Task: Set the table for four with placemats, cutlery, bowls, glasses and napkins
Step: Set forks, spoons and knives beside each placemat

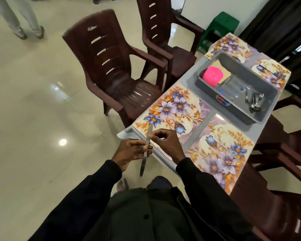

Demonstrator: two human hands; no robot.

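Pinching the blade of a knife point(143, 164) with right hand point(165, 143), gripping its middle in curled left hand point(130, 153), beside floral placemat point(170, 108) on tabletop point(188, 77).

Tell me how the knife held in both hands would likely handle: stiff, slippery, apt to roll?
The knife looks like thin shiny metal, so probably stiff and somewhat slippery; the right hand pinches it and the left hand holds it. Being flat, it should lie steady on a placemat, not roll.

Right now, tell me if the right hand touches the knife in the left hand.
Touching: head view shows the right hand pinching the knife near its top.
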